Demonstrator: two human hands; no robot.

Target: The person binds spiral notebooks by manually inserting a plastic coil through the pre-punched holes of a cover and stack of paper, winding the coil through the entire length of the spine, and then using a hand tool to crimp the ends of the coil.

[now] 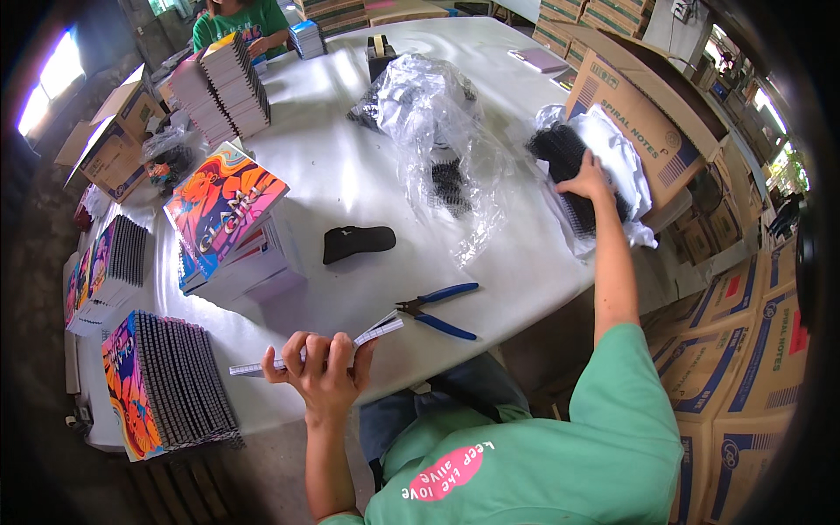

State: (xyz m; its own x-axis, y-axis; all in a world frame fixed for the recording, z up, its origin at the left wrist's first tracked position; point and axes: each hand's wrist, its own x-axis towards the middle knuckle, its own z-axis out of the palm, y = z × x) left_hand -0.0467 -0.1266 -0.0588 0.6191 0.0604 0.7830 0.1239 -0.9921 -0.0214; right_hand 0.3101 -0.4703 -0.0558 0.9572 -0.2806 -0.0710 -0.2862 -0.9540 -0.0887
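Observation:
My left hand [325,372] is closed around a thin notebook block [381,329] near the table's front edge. The block is seen nearly edge-on, its middle hidden by my fingers. On the right, my right hand [588,181] rests on a pile of black spiral binding coils [560,147], thumb and fingers apart. White crumpled wrapping [623,162] lies under and beside the coils. Blue-handled cutting pliers [442,302] lie with handles spread just right of the notebook block. A small black pouch-like item [359,242] lies beyond my left hand.
Stacks of bound colourful notebooks [179,381] and loose ones [229,206] stand on the left. Clear plastic with more coils [433,131] lies mid-table, a tape dispenser [380,54] behind it. An open carton [643,122] stands right. Another person [241,22] is at the far left.

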